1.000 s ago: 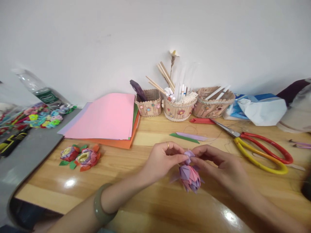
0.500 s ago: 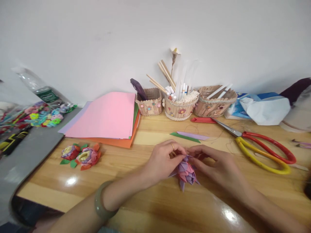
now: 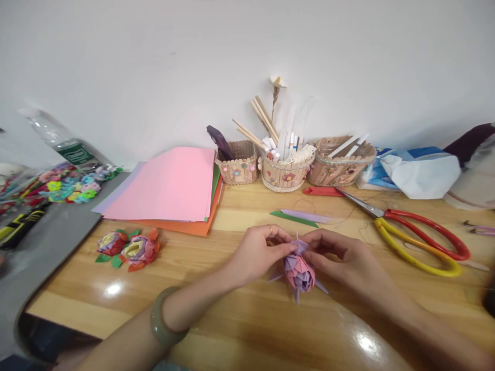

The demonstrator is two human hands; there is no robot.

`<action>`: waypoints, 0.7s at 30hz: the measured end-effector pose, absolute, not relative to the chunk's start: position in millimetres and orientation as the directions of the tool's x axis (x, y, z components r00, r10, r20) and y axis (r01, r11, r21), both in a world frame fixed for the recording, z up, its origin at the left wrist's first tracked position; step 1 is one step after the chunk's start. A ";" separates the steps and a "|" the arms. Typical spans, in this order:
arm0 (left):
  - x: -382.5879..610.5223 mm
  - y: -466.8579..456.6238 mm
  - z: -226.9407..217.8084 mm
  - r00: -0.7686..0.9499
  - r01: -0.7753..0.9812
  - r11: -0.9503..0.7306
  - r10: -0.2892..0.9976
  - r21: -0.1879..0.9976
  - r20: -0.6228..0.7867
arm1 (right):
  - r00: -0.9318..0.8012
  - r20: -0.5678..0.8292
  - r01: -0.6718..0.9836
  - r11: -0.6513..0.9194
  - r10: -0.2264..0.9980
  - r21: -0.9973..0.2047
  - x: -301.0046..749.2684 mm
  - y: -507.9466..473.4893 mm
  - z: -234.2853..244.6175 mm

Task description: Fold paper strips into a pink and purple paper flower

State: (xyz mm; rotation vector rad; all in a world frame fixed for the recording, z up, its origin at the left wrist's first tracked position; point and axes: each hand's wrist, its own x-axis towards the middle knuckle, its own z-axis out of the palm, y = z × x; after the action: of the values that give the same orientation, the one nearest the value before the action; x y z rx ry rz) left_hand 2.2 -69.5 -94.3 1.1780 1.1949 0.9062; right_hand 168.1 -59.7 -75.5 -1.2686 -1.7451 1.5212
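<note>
A folded paper flower (image 3: 299, 273) in pink and purple is held between my two hands, a little above the wooden table. My left hand (image 3: 265, 252) pinches its upper purple part between thumb and fingers; a ring and a green bangle are on that arm. From the other side my right hand (image 3: 334, 252) grips the same purple part, its fingertips partly hidden behind the paper. Pointed purple petals stick out at the flower's lower edge. Beyond the hands lie a green paper strip (image 3: 294, 218) and a purple paper strip (image 3: 307, 215).
Two finished-looking paper flowers (image 3: 129, 247) lie left, before a stack of coloured paper (image 3: 162, 185). Large scissors (image 3: 417, 237) rest at right beside a red paper strip (image 3: 323, 191). Decorated baskets (image 3: 288, 175) and a tissue pack (image 3: 419, 170) line the wall. A bottle (image 3: 73, 147) stands far left.
The paper flower has turned slightly in my hands, so its purple tip and side petals show more. My left fingers have shifted a little away from the right ones.
</note>
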 end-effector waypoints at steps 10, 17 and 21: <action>1.6 -67.2 -88.4 0.211 0.018 0.266 0.941 0.964 -0.264 | -0.475 -0.196 0.309 -0.046 0.858 -0.950 172.9 -56.9 -77.4; 2.4 -66.8 -89.0 0.240 -0.003 0.295 0.928 0.955 -0.286 | -0.427 -0.064 0.408 0.129 0.902 -0.904 171.6 -61.8 -81.8; 4.4 -68.0 -94.6 0.215 -0.016 0.271 0.941 0.962 -0.262 | -0.452 0.061 0.469 0.295 0.890 -0.833 171.5 -64.7 -83.5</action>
State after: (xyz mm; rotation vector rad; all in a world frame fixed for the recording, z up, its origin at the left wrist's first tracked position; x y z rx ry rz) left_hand 4.4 -68.0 -94.6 1.0705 1.1378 0.8797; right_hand 171.5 -64.7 -83.5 -1.2074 -2.0424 1.0492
